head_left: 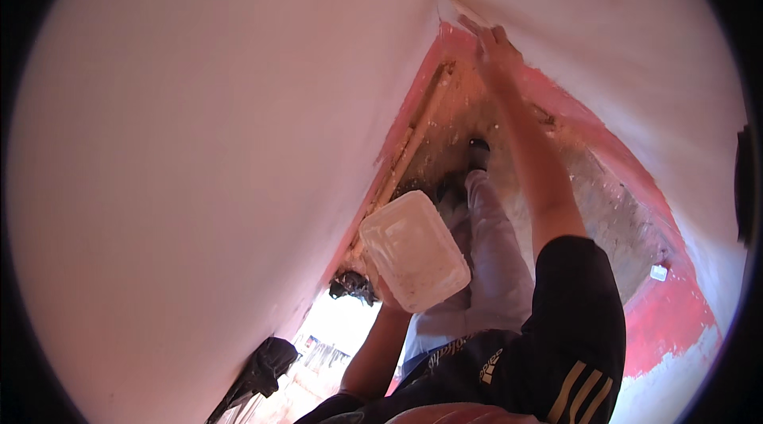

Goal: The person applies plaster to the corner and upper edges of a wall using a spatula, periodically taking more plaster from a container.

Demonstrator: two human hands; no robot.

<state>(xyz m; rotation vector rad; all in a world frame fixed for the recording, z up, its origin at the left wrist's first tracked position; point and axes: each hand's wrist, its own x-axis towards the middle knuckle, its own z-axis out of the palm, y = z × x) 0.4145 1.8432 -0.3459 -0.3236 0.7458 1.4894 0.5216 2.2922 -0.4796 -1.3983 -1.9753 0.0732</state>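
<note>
A pale rectangular plastic tub (pixel 416 251) with whitish smears inside tilts in front of my body. My left hand (pixel 387 294) grips it from beneath at its near left side; most of the fingers are hidden behind it. My right arm reaches up to the wall corner. There my right hand (pixel 498 50) is closed on a thin, pale flat blade (pixel 467 9), pressed to or very near the right-hand wall (pixel 604 34). The hand is slightly blurred, and the blade's handle, if any, is covered by the fingers.
The large pale left wall (pixel 214 146) meets the right wall at the corner. A red-pink band (pixel 588 126) runs along the bottom of the walls. Below lies a dirty, spattered floor (pixel 596 201). Dark cloth (pixel 266 368) hangs at lower left, and a small white plate (pixel 658 272) is on the right.
</note>
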